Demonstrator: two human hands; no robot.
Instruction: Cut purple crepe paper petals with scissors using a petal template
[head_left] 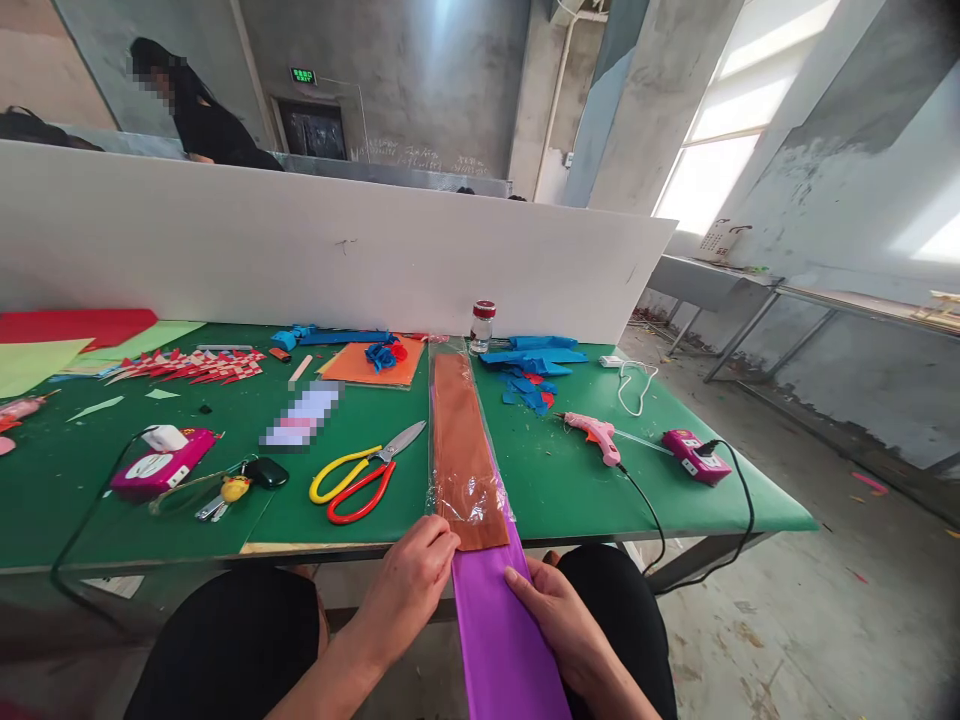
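Observation:
My left hand (415,575) is closed in a pinch at the lower left corner of a clear plastic sleeve (459,352). In the sleeve lies a folded strip of brown paper (461,430), its near end sticking out toward me. My right hand (553,608) grips the right edge of a long purple paper strip (495,630), thumb on top and fingers beneath. This strip runs under the brown paper, its far part partly hidden, and hangs over the table's front edge toward my lap. Left of the sleeve are scissors (371,475) with yellow and red handles.
On the green table (480,535) are a pink glue gun (596,435), magenta power blocks (697,457) with black cords, blue paper pieces (536,360), a red-lidded jar (484,325) and keys (234,488). A white board (337,240) stands behind; beyond it leans a person (217,125).

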